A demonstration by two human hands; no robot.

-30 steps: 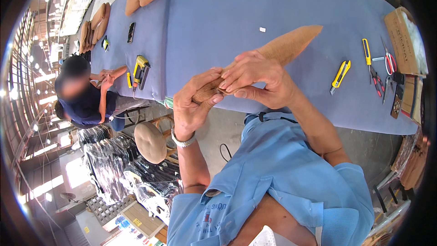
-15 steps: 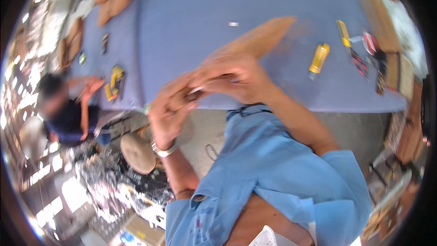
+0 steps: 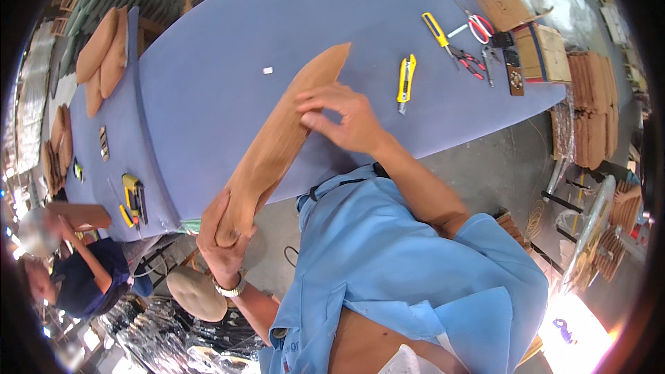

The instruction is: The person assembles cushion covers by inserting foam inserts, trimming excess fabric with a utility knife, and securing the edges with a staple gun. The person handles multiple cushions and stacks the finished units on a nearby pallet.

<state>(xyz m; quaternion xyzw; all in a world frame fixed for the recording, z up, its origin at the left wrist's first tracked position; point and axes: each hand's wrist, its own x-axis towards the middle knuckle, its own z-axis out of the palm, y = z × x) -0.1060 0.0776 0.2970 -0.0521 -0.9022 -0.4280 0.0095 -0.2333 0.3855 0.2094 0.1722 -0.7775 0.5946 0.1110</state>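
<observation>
A long brown piece [image 3: 277, 138], with a grain like wood, lies slantwise in front of me. Its far end tapers to a point over the table and its near end is rounded. My left hand [image 3: 223, 239] is wrapped round the near end, thumb on top. On the upper face, past the middle, my right hand [image 3: 346, 118] rests with thumb and fingertips drawn close in a pinch. What lies between those tips, if anything, is too small to make out. A small white scrap [image 3: 268, 70] lies on the blue-covered table [image 3: 215, 83] beyond the piece.
On the right lie a yellow cutter knife [image 3: 406, 83], a yellow-handled screwdriver [image 3: 435, 29], red-handled pliers [image 3: 469, 64], red-handled scissors [image 3: 479, 28] and a box [image 3: 544, 52]. Brown cushion-like pieces [image 3: 102, 55] sit at left. Another person [image 3: 90, 277] works there, near a round stool [image 3: 197, 293].
My view has swung to the right. The brown piece has turned and its whole upper face now shows. My hands have moved apart, the left to the near end, the right farther along.
</observation>
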